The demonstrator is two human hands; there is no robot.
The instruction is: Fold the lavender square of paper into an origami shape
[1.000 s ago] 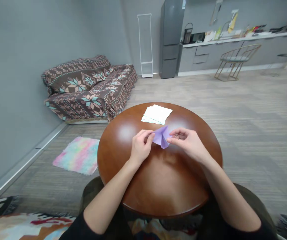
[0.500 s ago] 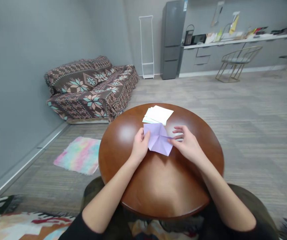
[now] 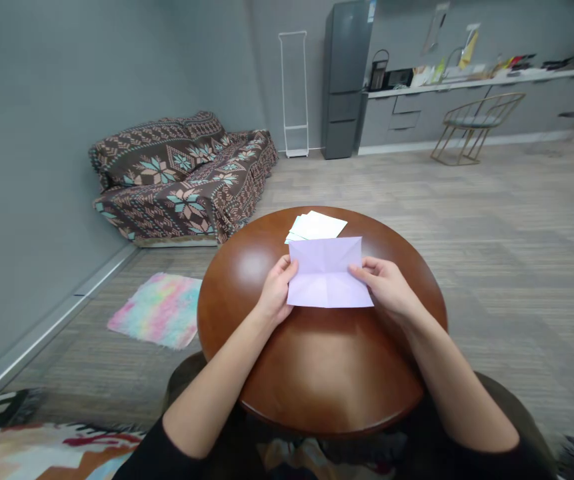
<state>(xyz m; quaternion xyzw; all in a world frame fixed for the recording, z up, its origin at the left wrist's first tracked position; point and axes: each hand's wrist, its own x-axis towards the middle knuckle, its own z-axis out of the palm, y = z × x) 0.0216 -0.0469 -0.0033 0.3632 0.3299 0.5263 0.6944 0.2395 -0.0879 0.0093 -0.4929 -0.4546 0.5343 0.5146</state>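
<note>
A sheet of purple paper is spread out between my hands, with creases crossing near its middle. My left hand pinches its left edge, thumb on top and fingers beneath. At the right edge my right hand grips it the same way. The sheet is held above the round brown table. Behind it lies a small fanned pile of pale paper sheets, its near part covered by the purple sheet.
A sofa with a patterned cover stands at the left, with a fluffy pastel rug on the floor nearer me. At the back are a white rack, a grey fridge, a kitchen counter and a metal-framed chair.
The purple paper has gone from partly folded to opened out nearly flat. My right hand has moved slightly right and its raised fingers have closed on the paper's edge.
</note>
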